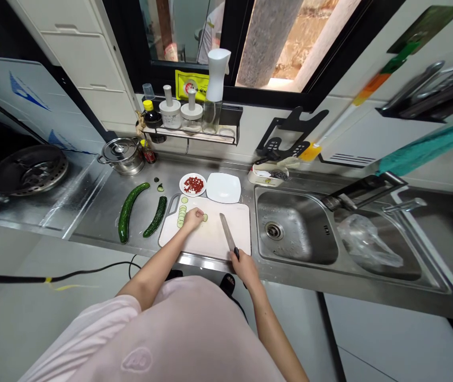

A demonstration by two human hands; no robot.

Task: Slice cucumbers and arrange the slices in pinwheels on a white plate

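Gripping a knife (226, 232), the right hand (243, 269) wraps its fingers (240, 261) tightly round the handle, over the board (210, 239). The left hand (192, 219) curls beside cucumber slices (181, 216); any hold is hidden.

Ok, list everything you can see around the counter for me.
cucumbers: 2, dark green, on the counter left of the board
cucumber slices: several, pale green, on the board by the left hand
cutting board: 1, white, on the counter
chef's knife: 1, steel blade, in the right hand
small round plate: 1, white, holding red bits, behind the board
square plate: 1, white, beside it
lidded pot: 1, steel, far left on the counter
sink: 1, steel, right of the board
plastic bag: 1, clear, in the sink's right basin
left hand: 1, over the slices
right hand: 1, gripping the knife
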